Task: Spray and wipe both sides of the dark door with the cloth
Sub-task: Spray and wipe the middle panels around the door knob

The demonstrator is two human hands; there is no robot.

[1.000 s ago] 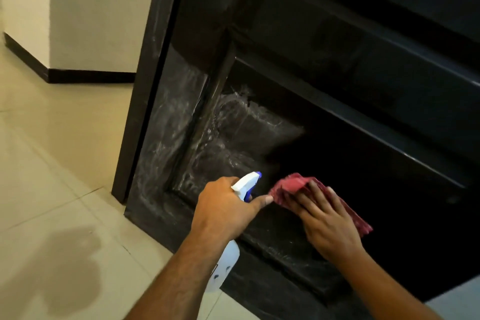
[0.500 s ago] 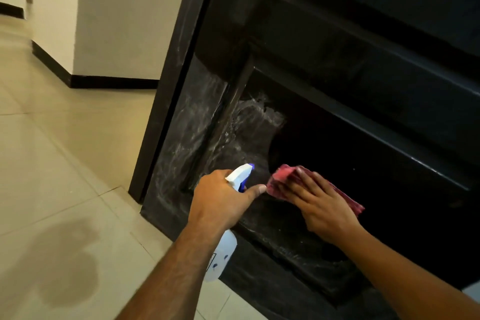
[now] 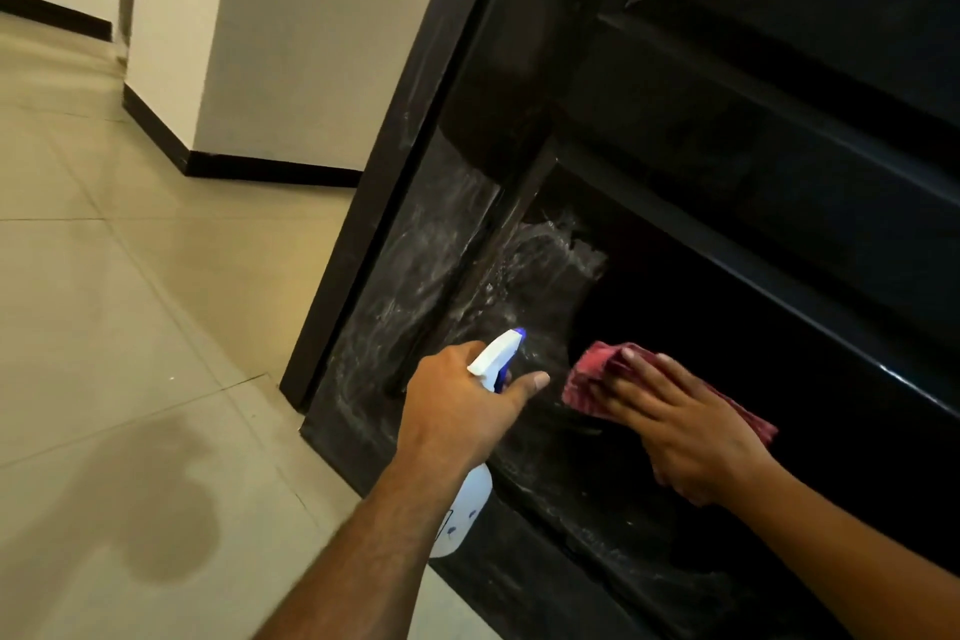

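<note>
At lower centre, the left hand (image 3: 457, 411) is gripping the one white spray bottle (image 3: 496, 353), fingers curling round its neck. Just right, the right hand (image 3: 696, 431), fingers straight, is pressing the one red cloth (image 3: 592, 379) against the lower panel of the single dark door (image 3: 727, 146).

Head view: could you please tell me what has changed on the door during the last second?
The right hand has wiped the red cloth over the door, so the soapy film has shrunk leftward. Unchanged: the left hand grips the spray bottle; nothing was released.
</note>
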